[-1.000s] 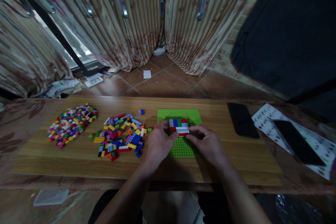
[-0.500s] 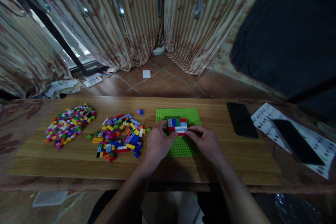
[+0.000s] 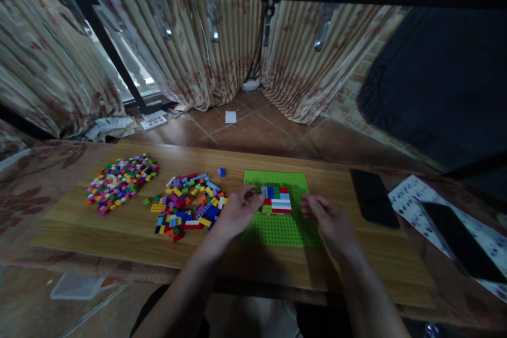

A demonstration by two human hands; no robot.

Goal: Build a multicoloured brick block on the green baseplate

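A small block of joined bricks [image 3: 279, 202], in blue, green, red, white and light blue, rests on the green baseplate [image 3: 277, 233]. My left hand [image 3: 238, 211] is at the block's left side, thumb and fingers apart, with the thumb tip by the block's left edge. To the right of the block, over the baseplate's right edge, my right hand [image 3: 327, 217] has its fingers curled together and does not touch the block; whether something small is between the fingertips is hidden.
Left of the baseplate lie a pile of mixed bricks [image 3: 190, 206] and a heap of small pieces [image 3: 121, 182]. A small purple and blue pair [image 3: 221, 172] sits behind. Rightward are a black phone [image 3: 374, 198], a printed sheet [image 3: 412, 198] and another dark device [image 3: 461, 240].
My right hand has drawn away from the block to the right. The left hand has loosened, its fingers off the block's far side. The camera view has shifted and tilted slightly.
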